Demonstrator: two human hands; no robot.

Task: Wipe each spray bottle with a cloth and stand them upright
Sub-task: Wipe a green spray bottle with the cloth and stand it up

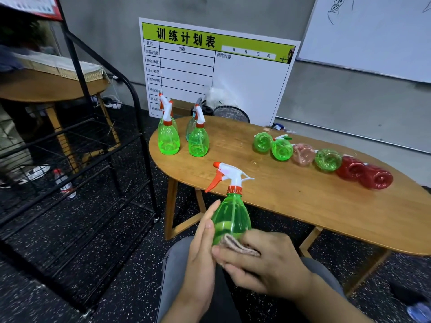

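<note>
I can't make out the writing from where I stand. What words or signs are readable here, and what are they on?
"训练计划表": green header of the white planning board against the wall.
"名称", "内容", "训练内容", "年 月 日 周": headings on the same board.
Left column rows on the board: small and blurred, not reliably readable.
Red-framed poster, top left: too blurred.
Whiteboard: a drawing only, no words.
Spray bottles: no labels visible.

Green bottle point(231, 217), orange-and-white sprayer point(229, 177), beige cloth point(238, 246).
</note>
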